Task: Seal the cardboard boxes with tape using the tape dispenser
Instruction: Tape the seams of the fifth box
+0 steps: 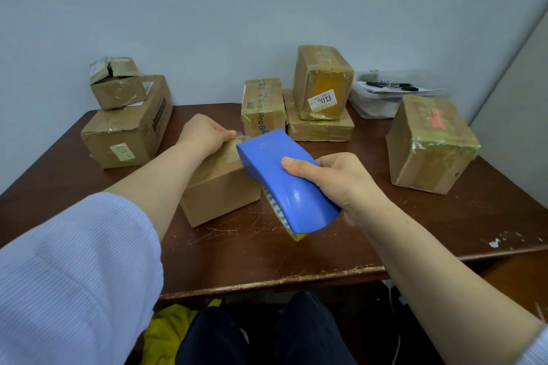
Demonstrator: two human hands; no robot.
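A small plain cardboard box [221, 191] lies on the brown table [267, 261] in front of me. My right hand [335, 184] grips a blue tape dispenser [284, 184], tilted over the box's right end, with its nose at the box's top. A strip of clear tape [240, 136] runs from the dispenser's front. My left hand [204, 133] pinches the free end of that tape at the far edge of the box's top. The roll [278, 212] shows under the dispenser's shell.
Taped boxes stand around: a large one with a small one on it at the left [127, 133], three stacked at the back middle [320, 89], one at the right [430, 142]. A plastic container with pens [382, 98] sits at the back right. The wall is close behind.
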